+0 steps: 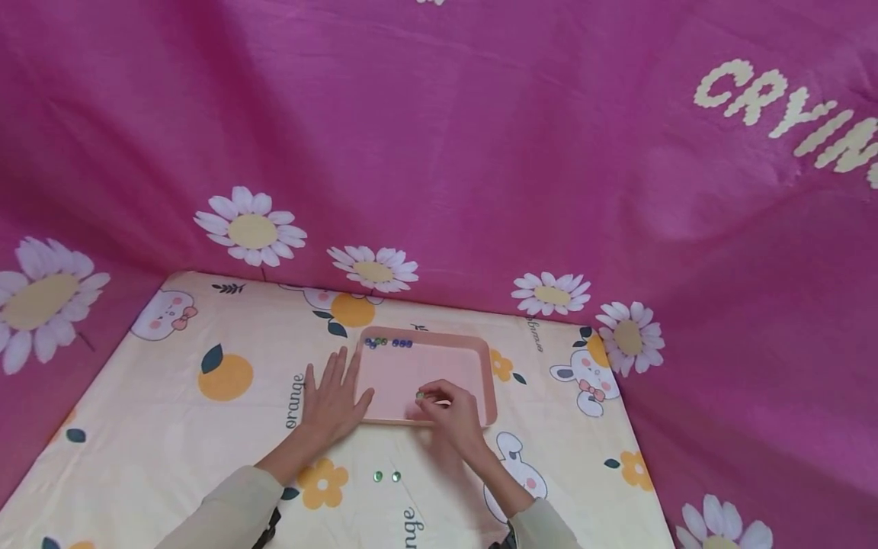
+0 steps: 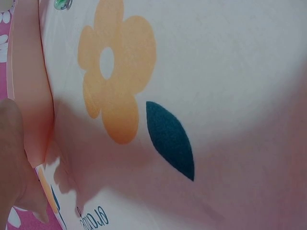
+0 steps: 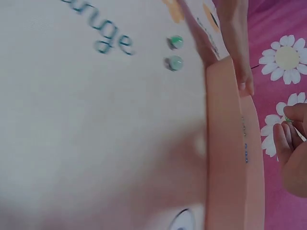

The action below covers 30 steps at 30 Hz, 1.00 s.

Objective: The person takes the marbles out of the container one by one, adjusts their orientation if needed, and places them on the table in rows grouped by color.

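Between thumb and fingertips my right hand [image 1: 453, 412] pinches a small green glass marble [image 1: 420, 395], held over the front part of a shallow pink tray [image 1: 425, 374]. Flat beside the tray's left side lies my left hand [image 1: 331, 402], fingers straight and thumb at the front left corner. Along the tray's back wall sits a row of small marbles, with a blue group [image 1: 402, 344] to the right of a mixed blue and green group [image 1: 376, 342]. Two more green marbles, one left [image 1: 378, 476] and one right [image 1: 396, 476], rest on the cloth in front of the tray.
A pale cloth [image 1: 226, 435] printed with oranges, flowers and rabbits covers the table. Behind it and along both sides hangs a magenta curtain [image 1: 439, 168] with daisies. In the right wrist view the tray's front wall [image 3: 223, 143] stands upright from the cloth.
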{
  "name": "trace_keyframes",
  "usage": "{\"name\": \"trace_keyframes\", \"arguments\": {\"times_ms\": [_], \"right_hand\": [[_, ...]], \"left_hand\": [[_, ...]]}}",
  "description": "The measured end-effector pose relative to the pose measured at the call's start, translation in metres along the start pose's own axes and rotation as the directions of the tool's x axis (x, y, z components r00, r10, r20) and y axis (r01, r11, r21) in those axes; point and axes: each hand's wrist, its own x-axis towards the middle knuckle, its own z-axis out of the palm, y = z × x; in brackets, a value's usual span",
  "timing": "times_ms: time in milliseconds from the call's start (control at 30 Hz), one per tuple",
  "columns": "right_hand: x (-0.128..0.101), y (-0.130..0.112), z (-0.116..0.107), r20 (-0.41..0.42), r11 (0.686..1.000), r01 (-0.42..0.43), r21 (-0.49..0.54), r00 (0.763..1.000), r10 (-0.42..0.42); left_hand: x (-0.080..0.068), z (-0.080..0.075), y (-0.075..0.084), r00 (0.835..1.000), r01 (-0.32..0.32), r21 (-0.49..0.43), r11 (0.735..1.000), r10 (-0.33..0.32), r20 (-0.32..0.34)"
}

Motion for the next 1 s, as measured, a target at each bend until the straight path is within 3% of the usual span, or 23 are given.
{"name": "trace_keyframes", "arguments": {"times_ms": [233,567,1000], "right_hand": [[-0.032,0.008,-0.006,0.017,1.0,-0.029,0.001,0.999,0.029],[-0.069,0.029,0.002,0.006,0.998,-0.066,-0.006,0.998,0.066],[-0.095,0.046,0.015,0.078,0.99,-0.119,-0.073,0.989,0.124]], "left_hand": [[-0.001,0.001,0.0,1.0,0.008,-0.001,1.0,-0.008,-0.003],[-0.002,-0.001,0.0,1.0,0.003,-0.012,1.0,-0.003,-0.003],[0.0,0.001,-0.001,1.0,0.003,-0.02,1.0,-0.003,-0.001]]}}
